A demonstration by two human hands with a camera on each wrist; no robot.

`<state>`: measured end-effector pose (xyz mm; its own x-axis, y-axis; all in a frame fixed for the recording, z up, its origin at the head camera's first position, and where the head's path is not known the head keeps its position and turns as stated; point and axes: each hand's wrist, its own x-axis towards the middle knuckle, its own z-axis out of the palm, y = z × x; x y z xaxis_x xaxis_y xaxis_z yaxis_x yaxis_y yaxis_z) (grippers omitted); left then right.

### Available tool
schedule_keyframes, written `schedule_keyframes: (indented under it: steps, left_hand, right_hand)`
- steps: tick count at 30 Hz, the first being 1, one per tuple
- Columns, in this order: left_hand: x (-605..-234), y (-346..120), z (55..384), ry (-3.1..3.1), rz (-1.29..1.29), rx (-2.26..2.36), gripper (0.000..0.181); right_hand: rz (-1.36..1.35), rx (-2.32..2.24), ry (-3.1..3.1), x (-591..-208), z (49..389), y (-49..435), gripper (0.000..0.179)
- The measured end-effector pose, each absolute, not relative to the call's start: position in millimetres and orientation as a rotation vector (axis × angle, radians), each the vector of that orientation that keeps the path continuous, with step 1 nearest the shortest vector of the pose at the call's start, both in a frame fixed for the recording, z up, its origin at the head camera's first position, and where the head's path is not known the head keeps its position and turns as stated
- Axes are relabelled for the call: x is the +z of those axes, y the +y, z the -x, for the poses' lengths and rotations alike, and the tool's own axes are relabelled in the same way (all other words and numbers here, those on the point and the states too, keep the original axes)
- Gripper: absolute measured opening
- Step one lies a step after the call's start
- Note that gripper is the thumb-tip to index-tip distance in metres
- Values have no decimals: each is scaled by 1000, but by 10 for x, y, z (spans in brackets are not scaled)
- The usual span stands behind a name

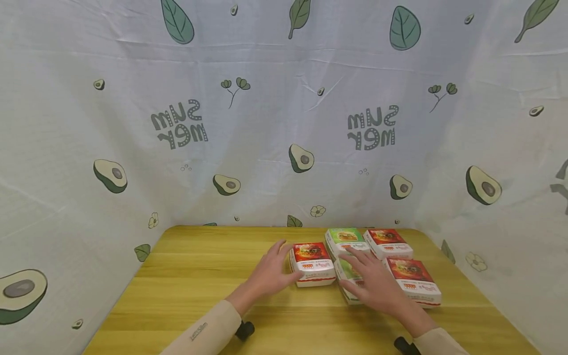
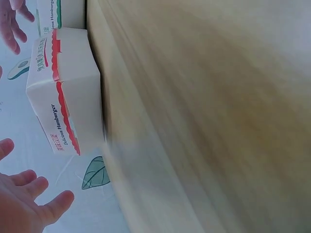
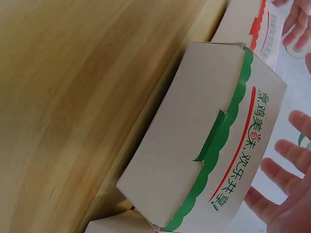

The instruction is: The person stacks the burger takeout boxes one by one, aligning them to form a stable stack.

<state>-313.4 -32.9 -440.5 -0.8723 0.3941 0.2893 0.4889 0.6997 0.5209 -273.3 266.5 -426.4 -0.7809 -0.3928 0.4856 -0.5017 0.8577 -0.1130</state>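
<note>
My left hand [image 1: 274, 268] hovers with spread fingers at the left side of a red-topped hamburger box [image 1: 312, 266]. In the left wrist view that box [image 2: 73, 92] shows a red scalloped trim and sits closed on the wood. Fingers spread, my right hand [image 1: 379, 283] is over the front green-topped hamburger box [image 1: 345, 270] and partly hides it. The right wrist view shows this box [image 3: 194, 136] closed, with a green scalloped trim, and the right fingertips close by its top. Neither hand grips anything.
Behind the front green box stands another green-topped box [image 1: 343, 235]. Two more red-topped boxes, one at the back [image 1: 388, 241] and one nearer the front [image 1: 414, 278], stand to the right. The wooden table [image 1: 186, 276] meets an avocado-print cloth [image 1: 257, 123] behind.
</note>
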Motion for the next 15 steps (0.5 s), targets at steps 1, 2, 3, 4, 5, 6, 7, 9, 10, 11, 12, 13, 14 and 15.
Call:
schedule_keyframes:
  steps: [1, 2, 3, 4, 5, 6, 7, 9, 10, 11, 12, 13, 14, 15]
  left_hand:
    - [-4396, -310, 3148, -2752, 720, -917, 81]
    - [-4387, -291, 3163, -2756, 720, -919, 81]
    - [-4380, -271, 3176, -2758, 721, -924, 82]
    - [-4377, -250, 3192, -2760, 722, -923, 83]
    - [-4375, -230, 3208, -2766, 719, -921, 84]
    - [-4374, -208, 3225, -2764, 724, -921, 84]
    - [-4375, -188, 3241, -2767, 729, -916, 85]
    - [-4383, -152, 3272, -2773, 734, -905, 86]
    - [-4388, -136, 3288, -2776, 735, -897, 87]
    - [-4393, -121, 3303, -2778, 737, -891, 87]
    - [-4394, -106, 3315, -2780, 738, -884, 88]
    - [-4396, -91, 3327, -2786, 732, -867, 89]
    - [-4392, -76, 3338, -2791, 725, -853, 90]
    - [-4391, -60, 3351, -2798, 719, -835, 90]
  right_hand:
    - [-653, 325, -2578, -4267, 2735, 2669, 62]
    - [-647, 323, -2580, -4271, 2738, 2673, 62]
    - [-643, 325, -2583, -4274, 2740, 2676, 63]
    - [-637, 326, -2586, -4277, 2741, 2680, 64]
    - [-631, 325, -2589, -4281, 2743, 2683, 64]
    - [-627, 327, -2591, -4285, 2746, 2687, 65]
    - [-623, 330, -2592, -4289, 2747, 2690, 65]
    - [-620, 326, -2592, -4300, 2751, 2695, 65]
    - [-617, 326, -2594, -4305, 2750, 2696, 66]
    - [-615, 324, -2595, -4310, 2750, 2695, 66]
    - [-617, 322, -2592, -4314, 2750, 2696, 66]
    - [-618, 319, -2590, -4318, 2750, 2696, 66]
    - [-618, 315, -2589, -4322, 2749, 2697, 66]
    - [-616, 313, -2591, -4327, 2748, 2699, 65]
